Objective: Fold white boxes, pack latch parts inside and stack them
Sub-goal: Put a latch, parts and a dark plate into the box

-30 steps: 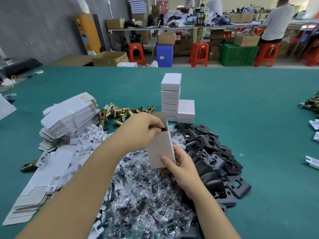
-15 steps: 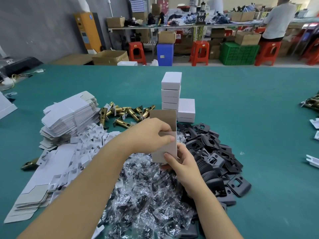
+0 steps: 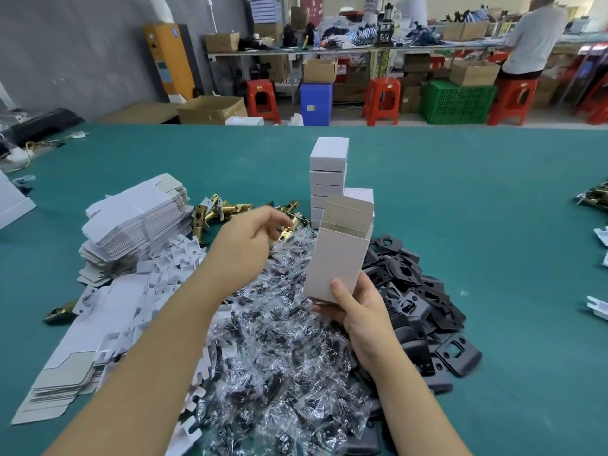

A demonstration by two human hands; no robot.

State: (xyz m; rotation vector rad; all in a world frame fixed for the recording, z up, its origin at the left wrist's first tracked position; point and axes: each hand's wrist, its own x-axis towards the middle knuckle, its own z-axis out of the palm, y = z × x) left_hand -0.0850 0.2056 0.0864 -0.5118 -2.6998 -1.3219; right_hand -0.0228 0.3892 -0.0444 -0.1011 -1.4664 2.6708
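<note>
right hand (image 3: 360,311) fingers grip upright open box (image 3: 339,255); left hand (image 3: 245,240) fingers loosely curled, holding nothing.

Red stools (image 3: 382,99) — green crate (image 3: 457,102)

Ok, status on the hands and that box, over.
Right hand grips the open box upright at its base, top flap up. Left hand empty, fingers loose, over the brass latches. Nothing blocking.

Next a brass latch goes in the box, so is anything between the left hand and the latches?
Nothing visible: the left hand hovers open right beside the brass latches, while the right hand holds the open box.
</note>
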